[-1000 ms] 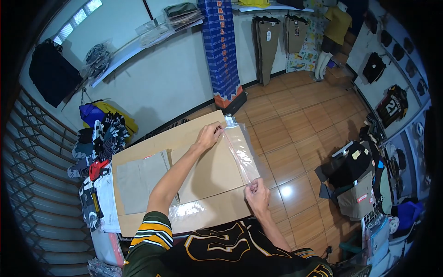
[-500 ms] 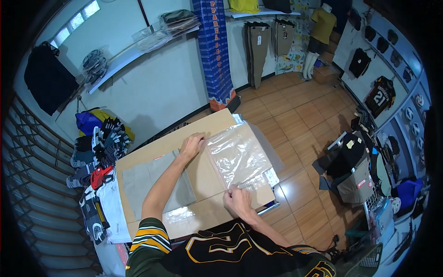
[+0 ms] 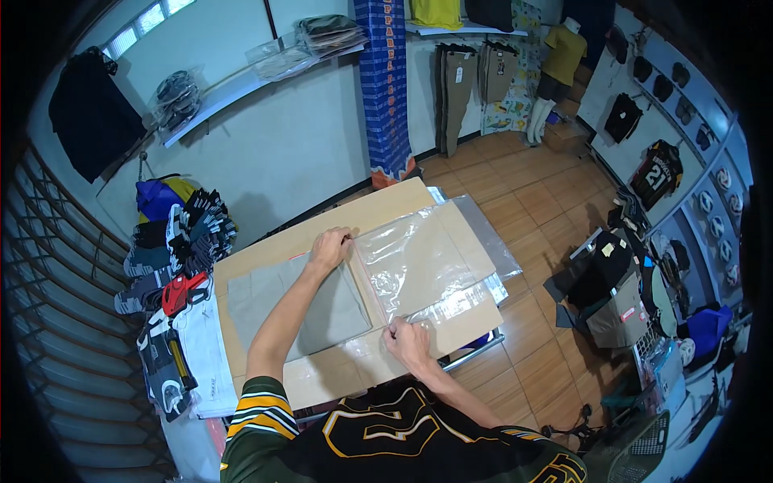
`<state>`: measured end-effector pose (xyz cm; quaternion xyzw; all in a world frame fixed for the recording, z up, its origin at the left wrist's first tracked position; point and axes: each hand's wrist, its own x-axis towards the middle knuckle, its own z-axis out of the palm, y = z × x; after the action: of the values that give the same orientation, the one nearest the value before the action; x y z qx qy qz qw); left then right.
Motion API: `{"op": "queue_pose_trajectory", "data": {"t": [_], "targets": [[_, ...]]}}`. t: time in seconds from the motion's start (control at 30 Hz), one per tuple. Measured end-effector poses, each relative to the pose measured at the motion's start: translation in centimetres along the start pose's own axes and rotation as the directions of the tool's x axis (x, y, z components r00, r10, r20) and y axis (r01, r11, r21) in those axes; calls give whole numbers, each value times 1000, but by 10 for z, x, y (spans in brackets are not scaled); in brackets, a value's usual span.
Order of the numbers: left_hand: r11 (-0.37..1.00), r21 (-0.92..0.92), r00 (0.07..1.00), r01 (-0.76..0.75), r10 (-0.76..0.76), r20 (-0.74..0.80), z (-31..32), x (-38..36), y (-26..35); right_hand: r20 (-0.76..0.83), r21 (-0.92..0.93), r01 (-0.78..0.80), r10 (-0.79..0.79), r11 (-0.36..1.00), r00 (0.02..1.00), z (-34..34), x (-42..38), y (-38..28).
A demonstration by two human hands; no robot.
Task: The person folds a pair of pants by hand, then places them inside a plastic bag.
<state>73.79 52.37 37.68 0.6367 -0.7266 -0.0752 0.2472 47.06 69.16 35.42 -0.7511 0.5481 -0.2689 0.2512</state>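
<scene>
A clear plastic bag (image 3: 415,262) lies on the cardboard sheet (image 3: 310,385), glossy and wrinkled. My left hand (image 3: 330,248) is closed on the far corner of the bag's left edge. At the near corner of that same edge, my right hand (image 3: 409,342) pinches the plastic. Folded grey-beige cloth, apparently a garment (image 3: 282,294), lies flat to the left, its right side close to the bag's edge. My left forearm passes over this garment and hides part of it.
Another clear plastic sheet (image 3: 491,233) sticks out beyond the table's right side. A red-and-black tool (image 3: 183,293), possibly a tape dispenser, sits left of the cardboard near piled socks (image 3: 205,229). A rack with dark clothes (image 3: 604,270) stands right, across the tiled floor (image 3: 531,314).
Both hands have drawn the bag's open-looking left edge leftward over the cardboard, closer to the folded garment. The view has shifted slightly, moving the table rightward in the picture.
</scene>
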Motion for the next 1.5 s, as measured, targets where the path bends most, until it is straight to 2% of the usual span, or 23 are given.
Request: {"op": "queue_pose_trajectory", "data": {"t": [0.03,0.1,0.13,0.2,0.33,0.37,0.47,0.53,0.73,0.83,1.13,1.23,1.33,1.5], "targets": [[1000,-4,1000,0,0,-3,0,-3,-2,2,-4,-11,11,1000,1000,-1,-1,-2],[989,-150,1000,-5,2,-24,-2,-10,-4,-7,-14,-29,29,999,1000,0,-2,-4],[989,-150,1000,-1,-3,-29,-5,-15,-5,-15,-17,-49,48,999,999,0,-1,-4],[990,-126,986,-59,37,-164,-8,-31,-6,-22,-14,-62,62,998,998,0,2,-5],[994,-91,989,52,-65,-135,-22,-68,-11,-47,-63,-88,85,994,995,-1,15,-9],[997,-21,990,70,-72,-118,-26,-79,-8,-41,-58,-84,81,995,996,0,20,-11],[992,83,992,98,-91,-85,-13,-106,-15,-75,9,-22,22,1000,997,3,38,-15],[987,117,993,107,-99,-71,-8,-113,-18,-151,-44,93,-98,995,984,11,54,-12],[991,107,996,79,-75,-43,-7,-117,-8,-108,-111,85,-97,990,989,16,92,-12],[991,111,998,69,-66,-23,-8,-116,1,-125,-87,36,-46,996,991,8,99,-19],[998,59,999,-36,34,25,10,-97,23,-177,-26,25,-30,999,984,-4,105,-25],[998,30,999,-51,50,21,17,-88,32,-166,29,59,-53,998,985,-5,103,-24],[998,41,998,-50,52,-45,20,-79,39,-168,23,69,-64,997,984,-4,94,-23],[997,74,997,-20,26,-79,24,-76,39,-119,43,41,-35,998,992,-6,66,-19]]}}
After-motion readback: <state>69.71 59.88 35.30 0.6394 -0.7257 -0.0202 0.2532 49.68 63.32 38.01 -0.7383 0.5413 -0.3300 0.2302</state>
